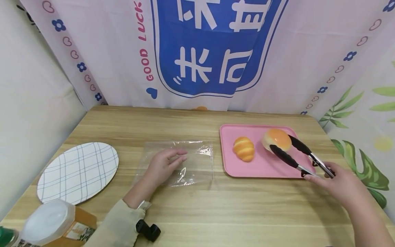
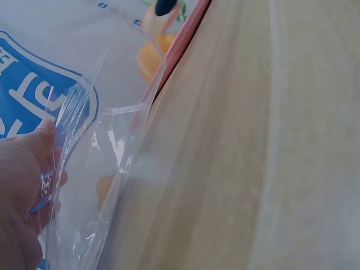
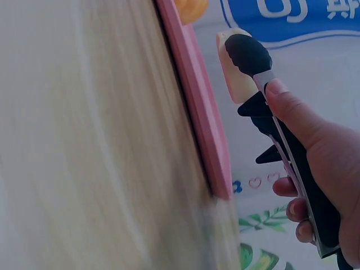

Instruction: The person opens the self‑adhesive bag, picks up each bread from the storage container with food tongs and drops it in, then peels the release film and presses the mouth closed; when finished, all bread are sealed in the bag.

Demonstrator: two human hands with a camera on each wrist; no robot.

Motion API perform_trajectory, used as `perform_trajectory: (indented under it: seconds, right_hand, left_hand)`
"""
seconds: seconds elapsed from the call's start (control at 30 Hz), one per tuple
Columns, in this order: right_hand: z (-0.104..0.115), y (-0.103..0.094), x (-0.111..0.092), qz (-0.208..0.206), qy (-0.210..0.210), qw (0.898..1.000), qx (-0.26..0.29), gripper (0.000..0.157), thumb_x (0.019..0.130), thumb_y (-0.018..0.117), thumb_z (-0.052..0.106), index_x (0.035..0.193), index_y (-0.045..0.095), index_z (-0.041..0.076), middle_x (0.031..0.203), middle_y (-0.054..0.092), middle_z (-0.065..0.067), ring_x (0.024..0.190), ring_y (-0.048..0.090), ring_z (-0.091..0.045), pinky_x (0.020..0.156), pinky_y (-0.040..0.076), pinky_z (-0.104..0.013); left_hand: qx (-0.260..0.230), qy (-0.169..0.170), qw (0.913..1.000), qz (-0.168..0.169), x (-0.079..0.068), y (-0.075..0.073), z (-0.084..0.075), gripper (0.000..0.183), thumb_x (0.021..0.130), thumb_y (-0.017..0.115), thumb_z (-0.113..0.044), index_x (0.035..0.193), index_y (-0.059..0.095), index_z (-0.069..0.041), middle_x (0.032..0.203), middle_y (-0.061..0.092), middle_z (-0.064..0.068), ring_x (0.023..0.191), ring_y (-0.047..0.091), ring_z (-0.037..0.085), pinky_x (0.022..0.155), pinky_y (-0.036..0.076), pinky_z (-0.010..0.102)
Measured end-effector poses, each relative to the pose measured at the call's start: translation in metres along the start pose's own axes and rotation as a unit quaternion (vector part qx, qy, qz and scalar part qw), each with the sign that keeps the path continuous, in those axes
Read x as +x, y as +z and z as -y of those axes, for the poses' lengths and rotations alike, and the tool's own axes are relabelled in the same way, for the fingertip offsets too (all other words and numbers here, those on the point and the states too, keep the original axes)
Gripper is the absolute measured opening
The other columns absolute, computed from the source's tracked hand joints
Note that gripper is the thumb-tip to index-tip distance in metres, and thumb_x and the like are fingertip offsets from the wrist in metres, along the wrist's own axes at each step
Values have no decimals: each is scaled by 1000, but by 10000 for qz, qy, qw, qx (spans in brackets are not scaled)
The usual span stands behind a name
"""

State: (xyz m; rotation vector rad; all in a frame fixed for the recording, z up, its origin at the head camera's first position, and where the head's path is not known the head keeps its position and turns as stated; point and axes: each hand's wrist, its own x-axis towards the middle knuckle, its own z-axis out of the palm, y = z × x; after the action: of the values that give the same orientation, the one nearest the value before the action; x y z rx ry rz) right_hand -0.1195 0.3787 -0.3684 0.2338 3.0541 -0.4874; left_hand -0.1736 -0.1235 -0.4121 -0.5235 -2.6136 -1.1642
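Observation:
My right hand [image 1: 342,183] grips a pair of tongs [image 1: 308,156] with black tips and steel arms. Between the tong tips is a round bun [image 1: 277,139], over the right part of a pink tray [image 1: 260,169]. A croissant-shaped bread [image 1: 243,149] lies on the tray's left side. My left hand [image 1: 163,166] is at a clear plastic bag [image 1: 197,171] on the table, thumb and fingers loosely extended. In the left wrist view, clear plastic [image 2: 101,169] partly covers the fingers [image 2: 53,191]; whether any is pinched is unclear.
An oval checked board [image 1: 80,171] lies at the left. Near the front left corner stand an orange container with a whitish lid [image 1: 47,219] and a green-capped item [image 1: 6,236]. A printed curtain [image 1: 123,51] hangs behind the wooden table [image 1: 231,212].

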Motion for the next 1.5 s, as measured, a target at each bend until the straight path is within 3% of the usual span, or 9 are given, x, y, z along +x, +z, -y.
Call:
perform_trajectory:
  seconds: [0.13,0.2,0.37,0.5,0.6,0.7,0.83,1.27,1.5]
  right_hand:
    - [20,-1,-5,-44,-209,9997,113,89,81,69,62,138,46,-3,127,52,-40,107,53,-58,74,48,-61]
    - [29,-2,-7,-29,-311,9994,164,90,80,71,62,139,46,0,131,51,-39,111,50,-59,77,47,-63]
    - [49,-4,-10,-63,-733,9973,82,94,75,75,62,141,46,2,131,54,-36,114,52,-56,78,47,-63]
    - [66,-6,-11,-68,-1185,9929,-101,89,72,77,63,137,52,8,122,62,-30,101,61,-49,73,49,-59]
    - [79,-4,-13,-143,-1607,9867,-197,78,69,79,63,128,59,17,109,70,-17,87,64,-33,66,50,-48]
    - [91,-2,-13,-183,-2033,9786,-275,71,68,79,63,122,63,21,103,71,-6,84,64,-24,64,49,-40]
    - [105,4,-9,-132,-2404,9699,-355,68,68,79,63,120,65,19,104,72,0,90,66,-20,71,53,-43]
    - [137,23,4,-150,-2914,9536,-745,68,67,82,58,119,68,17,112,73,1,102,69,-23,83,56,-47]
    - [154,40,11,-19,-3025,9505,-708,72,66,82,59,123,66,18,117,72,-1,106,69,-26,86,56,-49]
  left_hand:
    - [49,58,10000,1,0,0,0,20,90,71,-20,106,73,-9,110,74,8,107,69,28,98,54,46]
    - [94,108,9999,-12,0,0,-1,20,89,71,-20,106,73,-9,110,74,8,107,69,27,97,54,45]
    - [121,209,9997,4,-1,1,-1,19,90,71,-19,106,73,-9,109,74,7,106,69,27,97,55,45]
    - [105,211,9997,37,-1,2,-1,20,90,71,-20,106,73,-7,109,74,7,106,69,27,97,55,45]
    - [126,279,9995,23,0,2,-2,21,89,71,-20,106,73,-8,109,75,6,106,69,27,97,55,45]
    - [159,360,9992,10,0,1,-3,21,90,71,-21,106,73,-9,110,74,6,107,69,26,97,55,44]
    - [142,360,9992,55,-1,-2,-5,21,90,70,-22,107,73,-9,111,74,7,108,69,26,98,55,44]
    - [103,425,9990,56,-2,-1,-10,22,90,70,-24,107,73,-9,112,74,7,108,69,26,99,54,44]
    - [-31,507,9986,161,-3,-1,-16,20,90,70,-23,105,73,-10,110,74,6,108,69,24,99,54,44]
